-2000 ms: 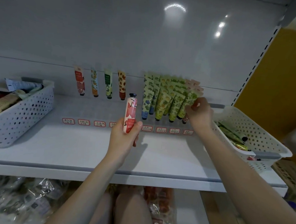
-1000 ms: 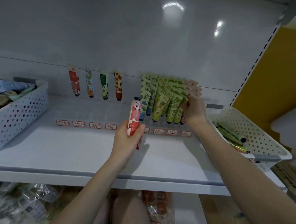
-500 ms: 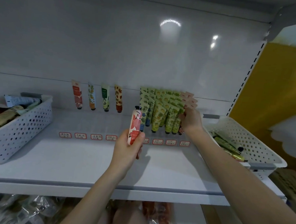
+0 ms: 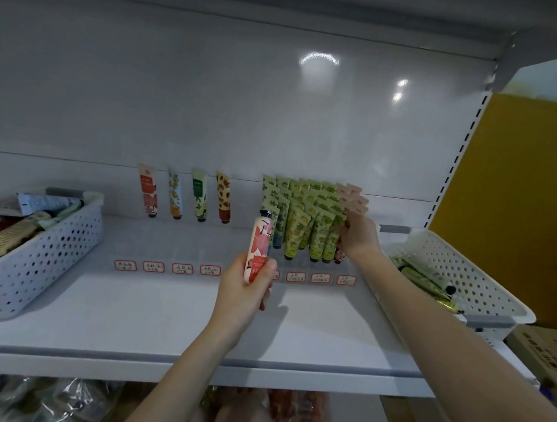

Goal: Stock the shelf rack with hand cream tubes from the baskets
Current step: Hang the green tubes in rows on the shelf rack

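My left hand point(image 4: 244, 287) grips a pink hand cream tube with a red flower print point(image 4: 260, 242), cap up, above the white shelf point(image 4: 154, 304). My right hand point(image 4: 357, 235) reaches into the rack at the right end of the packed rows of green tubes point(image 4: 306, 222), its fingers curled on a pink tube point(image 4: 340, 254) in the rightmost row. Single tubes stand in the rack's left slots: an orange-red tube point(image 4: 148, 191), a white-orange one point(image 4: 175, 194), a green one point(image 4: 199, 195) and a brown-spotted one point(image 4: 223, 197).
A white perforated basket point(image 4: 39, 255) full of mixed tubes stands on the shelf's left end. Another white basket point(image 4: 481, 288) with a few green tubes sits at the right end. Red-framed labels point(image 4: 182, 268) line the rack front. Bagged goods lie on the lower shelf.
The view tilted upward, so the shelf sits lower in frame. My right hand pushed in among the rightmost tubes. My left hand kept holding the pink tube upright, drifting slightly right.
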